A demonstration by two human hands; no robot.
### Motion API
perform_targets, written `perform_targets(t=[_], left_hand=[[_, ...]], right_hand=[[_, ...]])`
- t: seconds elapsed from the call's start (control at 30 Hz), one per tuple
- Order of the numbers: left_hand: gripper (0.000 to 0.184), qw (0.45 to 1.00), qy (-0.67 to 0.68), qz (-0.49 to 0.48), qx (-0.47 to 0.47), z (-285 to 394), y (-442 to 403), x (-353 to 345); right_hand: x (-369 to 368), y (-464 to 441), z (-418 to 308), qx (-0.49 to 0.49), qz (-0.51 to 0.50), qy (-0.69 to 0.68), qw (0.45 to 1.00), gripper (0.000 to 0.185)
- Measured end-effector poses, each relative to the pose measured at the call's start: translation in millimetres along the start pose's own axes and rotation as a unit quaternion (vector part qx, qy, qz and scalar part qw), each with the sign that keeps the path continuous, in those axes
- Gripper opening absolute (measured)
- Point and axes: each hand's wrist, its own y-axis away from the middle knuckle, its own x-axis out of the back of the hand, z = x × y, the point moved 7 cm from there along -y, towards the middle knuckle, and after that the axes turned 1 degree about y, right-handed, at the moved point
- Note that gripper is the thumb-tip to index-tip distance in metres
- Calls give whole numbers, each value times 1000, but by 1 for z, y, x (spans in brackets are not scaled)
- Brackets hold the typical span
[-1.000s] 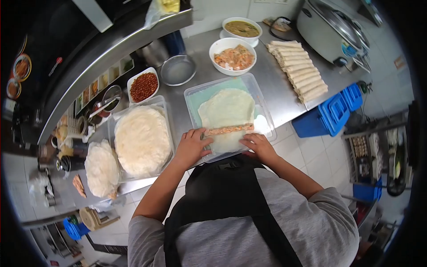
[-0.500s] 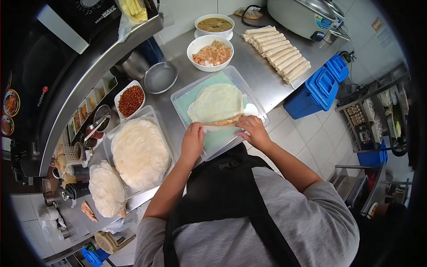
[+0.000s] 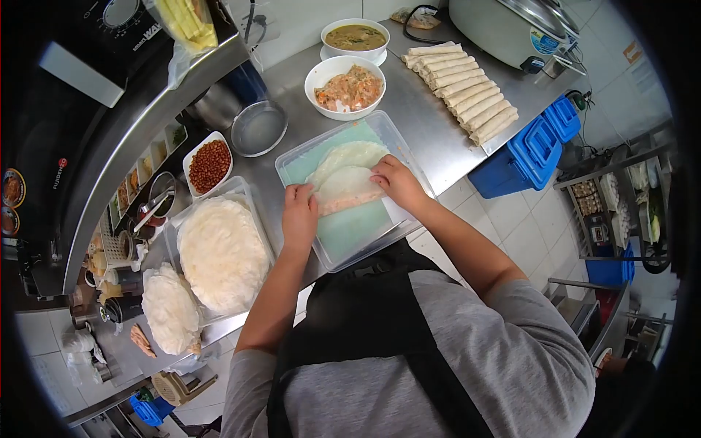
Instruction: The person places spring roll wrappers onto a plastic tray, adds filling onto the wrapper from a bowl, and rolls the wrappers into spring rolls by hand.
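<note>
A thin round wrapper (image 3: 347, 157) lies on a green sheet (image 3: 358, 230) in a shallow clear tray (image 3: 332, 264). Its near edge is folded up over a strip of pinkish filling, which shows through. My left hand (image 3: 299, 212) pinches the wrapper at the left end of the fold. At the right end, my right hand (image 3: 398, 182) holds the folded edge between thumb and fingers. Beyond the tray stands a white bowl of orange-flecked filling (image 3: 350, 89). Finished rolls (image 3: 467, 91) lie in a row at the right.
Left of the tray are a container of stacked wrappers (image 3: 223, 252), a bagged pile (image 3: 169, 310), a dish of red-brown nuts (image 3: 209, 166) and a metal bowl (image 3: 259, 129). Behind stand a soup bowl (image 3: 354, 38) and a large cooker (image 3: 504, 29). Blue bins (image 3: 518, 160) are right.
Both hands have lifted the wrapper's near edge and carried it away from the body, over the filling. The view has shifted.
</note>
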Motion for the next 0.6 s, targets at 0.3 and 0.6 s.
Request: perform_targets(t=[0.3,0.6], left_hand=[[37,975,-67,-80,-196,54,20,-41],[40,986,-70,-34,-146,50,25,-44]], right_hand=[[21,-4,-23,14,102,115,988,30],[-21,36,-46,142,-49,167,974,31]])
